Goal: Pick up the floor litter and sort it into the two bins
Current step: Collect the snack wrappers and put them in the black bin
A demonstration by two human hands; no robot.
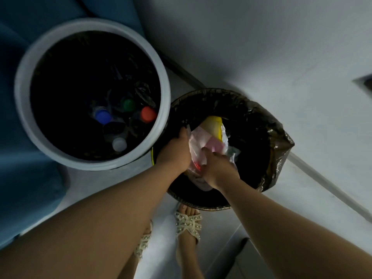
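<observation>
Finding 1, fingers. Your left hand (175,150) is clenched on the litter bundle (203,141). Its fingers (184,132) curl over the bundle's 9 o'clock edge, and their tips are hidden behind the crumpled film. Your right hand (218,168) also grasps the bundle: the thumb presses into its pink and white centre and the remaining fingers are tucked beneath, out of sight.

Finding 2, the bundle. It is a wad of crumpled clear, white and pink wrappers with a yellow piece (213,125) at its far end. Its long axis runs from roughly 7 o'clock to 1 o'clock, with the yellow end pointing to 1 o'clock. You hold it inside the mouth of the black-bagged bin (267,133), towards that bin's 9 o'clock side.

Finding 3, pose. Both forearms are bare and extended downward. The left enters from 7 o'clock and the right from 4 o'clock, and they converge so that the hands sit just beside each other, backs to the camera.

Finding 4, surroundings. The white-rimmed bin (22,93) stands at 10 o'clock, touching the other bin. It holds bottles (120,121) with blue, green, red and white caps. Your beaded sandals (189,224) stand on the pale floor (302,178) at 6 o'clock.
</observation>
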